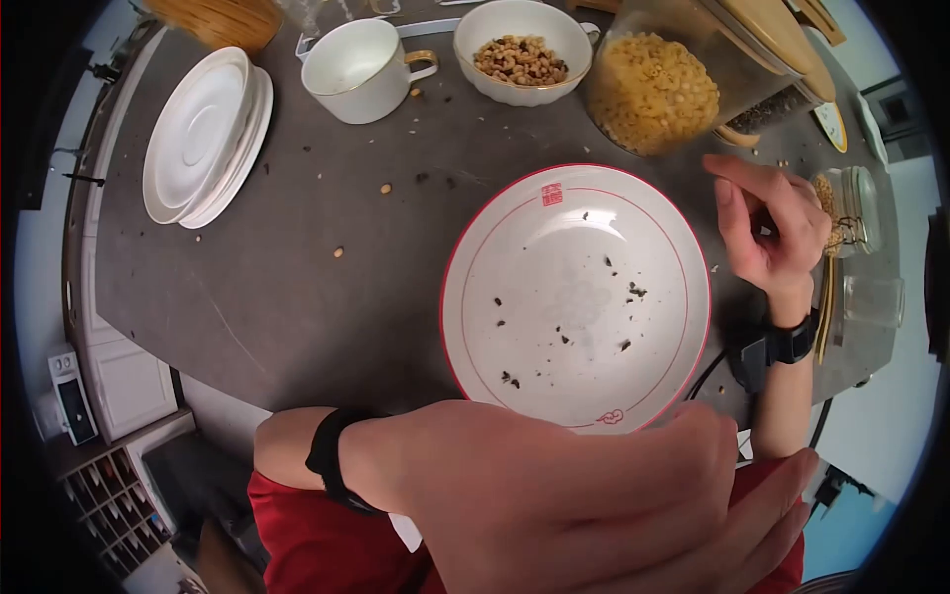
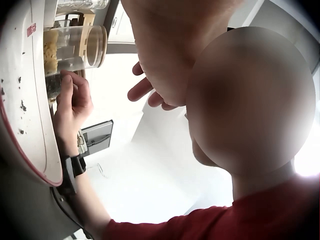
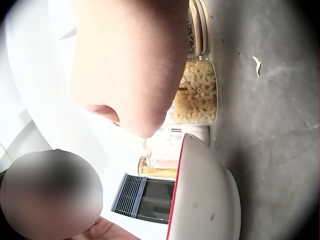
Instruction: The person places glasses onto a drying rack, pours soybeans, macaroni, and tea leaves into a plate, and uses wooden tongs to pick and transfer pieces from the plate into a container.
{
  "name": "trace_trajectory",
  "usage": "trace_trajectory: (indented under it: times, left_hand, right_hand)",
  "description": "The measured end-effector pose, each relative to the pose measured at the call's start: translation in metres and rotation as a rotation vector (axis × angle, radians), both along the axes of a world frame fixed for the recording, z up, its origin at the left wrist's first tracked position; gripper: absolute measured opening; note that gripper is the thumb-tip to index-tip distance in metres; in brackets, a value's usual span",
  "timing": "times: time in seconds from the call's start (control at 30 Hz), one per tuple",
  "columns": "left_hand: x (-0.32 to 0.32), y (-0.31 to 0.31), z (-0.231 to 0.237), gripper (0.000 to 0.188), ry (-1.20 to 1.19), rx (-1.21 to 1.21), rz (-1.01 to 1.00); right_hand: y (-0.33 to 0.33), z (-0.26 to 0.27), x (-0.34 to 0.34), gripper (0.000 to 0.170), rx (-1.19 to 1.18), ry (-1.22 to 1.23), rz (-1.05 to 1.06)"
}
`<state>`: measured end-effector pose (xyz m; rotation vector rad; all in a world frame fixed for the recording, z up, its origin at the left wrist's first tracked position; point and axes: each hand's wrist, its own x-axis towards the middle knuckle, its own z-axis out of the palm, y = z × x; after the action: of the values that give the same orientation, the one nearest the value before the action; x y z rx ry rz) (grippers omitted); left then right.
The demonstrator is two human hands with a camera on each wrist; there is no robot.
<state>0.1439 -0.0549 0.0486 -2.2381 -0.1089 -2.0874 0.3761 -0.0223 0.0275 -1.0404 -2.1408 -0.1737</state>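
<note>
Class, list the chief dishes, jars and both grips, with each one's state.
White round dish with red rim: upright, holding dark bits
White cup with gold handle: upright, no visible contents
White round bowl: upright, holding mixed beans
White round saucers: stacked
Clear macaroni jar with wooden lid: part-filled, appears closed
Clear glass clasp jar: part-filled, seal unclear
Left grip: extended, nothing visibly held
Right grip: loosely curled, nothing visibly held

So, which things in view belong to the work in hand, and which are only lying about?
Likely the work: red-rimmed dish, dark specks on it.
Apparently lying about: stacked white plates, gold-handled cup, pasta jar, bean bowl (role unclear).
</note>
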Motion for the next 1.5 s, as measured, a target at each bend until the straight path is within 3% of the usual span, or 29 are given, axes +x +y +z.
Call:
trace_trajectory:
  times: [0.07, 0.13, 0.17, 0.2, 0.27, 0.4, 0.53, 0.57, 0.63, 0.7, 0.77, 0.9, 1.13, 1.23, 1.5]
  left_hand:
    - [-0.012, -0.007, 0.012, 0.015, -0.003, -0.021, -0.008]
    - [-0.034, -0.028, 0.032, 0.006, 0.283, -0.418, 0.055]
    - [-0.023, -0.052, 0.036, 0.007, 0.143, -0.644, 0.153]
    - [-0.014, -0.038, 0.031, 0.007, 0.141, -0.636, 0.149]
    - [-0.005, -0.005, 0.015, 0.008, 0.055, -0.133, 0.122]
    - [-0.035, -0.023, 0.028, 0.011, 0.255, -0.283, 0.197]
    - [-0.033, -0.026, 0.043, 0.015, 0.331, -0.404, 0.030]
    - [-0.025, -0.006, 0.013, 0.033, 0.138, -0.004, 0.249]
    - [-0.063, 0.009, 0.025, 0.009, 0.406, 0.127, 0.116]
    - [-0.078, 0.015, 0.024, 0.002, 0.543, -0.065, 0.194]
    - [-0.105, 0.045, 0.018, 0.014, 0.649, -0.147, 0.197]
    - [-0.096, 0.090, 0.001, 0.027, 0.388, -0.234, 0.235]
    - [-0.087, 0.105, -0.023, 0.023, 0.358, -0.280, 0.151]
    - [-0.093, 0.107, -0.029, 0.022, 0.308, -0.366, 0.244]
    - [-0.100, 0.107, -0.037, 0.016, 0.197, -0.446, 0.262]
  right_hand:
    - [0.002, 0.000, 0.003, 0.021, 0.030, -0.017, 0.015]
    - [0.002, 0.001, 0.003, 0.022, 0.011, 0.017, 0.029]
    - [-0.001, 0.005, 0.007, 0.022, 0.005, -0.015, 0.007]
    - [0.000, 0.005, 0.004, 0.022, -0.003, -0.021, 0.006]
    - [0.001, 0.005, 0.008, 0.022, 0.037, -0.033, -0.013]
    - [-0.001, 0.004, 0.016, 0.020, -0.006, -0.031, -0.077]
    - [0.004, 0.008, 0.015, 0.022, 0.068, -0.027, 0.000]
    - [0.004, 0.006, 0.015, 0.022, 0.040, -0.002, 0.000]
    - [0.004, -0.001, 0.009, 0.022, 0.021, 0.040, -0.003]
    - [0.003, -0.009, 0.006, 0.020, 0.027, 0.101, -0.011]
    - [0.002, -0.013, 0.002, 0.019, 0.034, 0.105, -0.041]
    - [0.005, -0.008, 0.029, 0.017, 0.049, 0.152, -0.122]
    - [0.006, -0.016, 0.042, 0.013, 0.114, 0.239, -0.271]
    - [0.004, -0.018, 0.042, 0.014, 0.147, 0.360, -0.309]
    - [-0.009, -0.019, 0.048, 0.009, 0.147, 0.440, -0.409]
